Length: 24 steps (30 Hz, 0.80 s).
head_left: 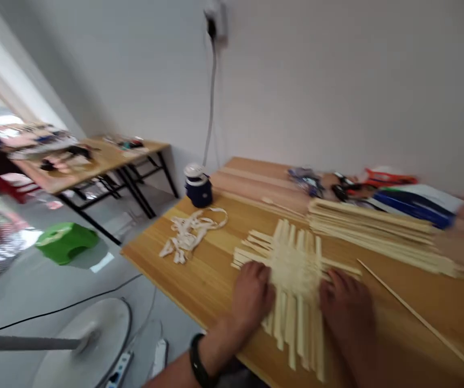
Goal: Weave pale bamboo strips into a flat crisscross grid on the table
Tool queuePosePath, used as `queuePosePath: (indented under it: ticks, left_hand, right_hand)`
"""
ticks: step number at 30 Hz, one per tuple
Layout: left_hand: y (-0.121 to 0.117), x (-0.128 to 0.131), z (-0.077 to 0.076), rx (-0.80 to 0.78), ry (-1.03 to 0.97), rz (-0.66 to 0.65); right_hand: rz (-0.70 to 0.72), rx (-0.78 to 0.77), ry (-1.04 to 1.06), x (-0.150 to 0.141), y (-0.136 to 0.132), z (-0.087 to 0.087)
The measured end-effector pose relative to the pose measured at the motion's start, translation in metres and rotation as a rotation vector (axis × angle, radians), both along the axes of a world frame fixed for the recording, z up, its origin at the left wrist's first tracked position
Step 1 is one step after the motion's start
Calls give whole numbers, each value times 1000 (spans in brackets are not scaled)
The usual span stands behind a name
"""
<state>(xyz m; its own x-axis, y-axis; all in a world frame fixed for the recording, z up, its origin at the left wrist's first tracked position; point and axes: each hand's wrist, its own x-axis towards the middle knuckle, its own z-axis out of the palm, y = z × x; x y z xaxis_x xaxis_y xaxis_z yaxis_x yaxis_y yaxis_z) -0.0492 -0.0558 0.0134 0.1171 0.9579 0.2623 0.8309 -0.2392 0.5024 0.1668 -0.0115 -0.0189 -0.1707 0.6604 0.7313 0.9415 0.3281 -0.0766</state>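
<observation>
Nearest, the left hand and right hand lie palm-down on a pale bamboo-strip weave on the wooden tabletop; blur hides whether either grip is closed. Its centre is interlaced, with loose ends all round. A thin stick lies at 4 o'clock, a pale tangle at 10, and a stack of flat strips at 1.

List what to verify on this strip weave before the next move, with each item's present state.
1. Left hand resting on the woven strip mat: ok.
2. Right hand resting on the mat's other side: ok.
3. Spare strip stack lying beyond the mat: ok.
4. Long thin strip lying loose on the wooden table, right of the mat: ok.
5. Tightness of the weave at the centre: cannot tell, blurred.
</observation>
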Motion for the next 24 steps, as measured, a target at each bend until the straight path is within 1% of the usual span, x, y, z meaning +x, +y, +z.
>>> queuePosePath:
  ticks: [2,4,7,9,11,14,16,17,19,21,23,24]
  left_hand:
    - [-1,-17,2,93,-64,-63]
    - [1,-32,5,162,-94,-112]
    - [8,-46,8,227,-51,-143]
    - [16,-51,9,227,23,-177]
    - [26,-55,7,185,113,-233]
    - [37,-59,-2,102,221,-294]
    - [42,-61,-10,71,243,-296]
    - [43,-61,-14,66,241,-293]
    - [45,-62,-20,62,224,-295]
    - [45,-64,-26,69,205,-301]
    - [47,-67,-33,100,187,-304]
    - [48,-69,-38,126,171,-304]
  right_hand:
    - [-94,-21,-13,-1,-6,-4]
    - [-119,-22,-5,-8,-7,0]
    - [-71,-13,10,-18,-10,15]
    - [36,-42,40,-24,-12,27]
    - [210,-117,91,-32,-13,35]
    - [499,-275,115,-50,-11,37]
    - [621,-351,85,-64,-8,35]
    - [652,-372,72,-70,-6,35]
    - [662,-382,76,-78,-4,37]
    - [631,-356,127,-77,-4,43]
    - [552,-301,231,-63,-8,50]
    - [475,-257,305,-51,-12,54]
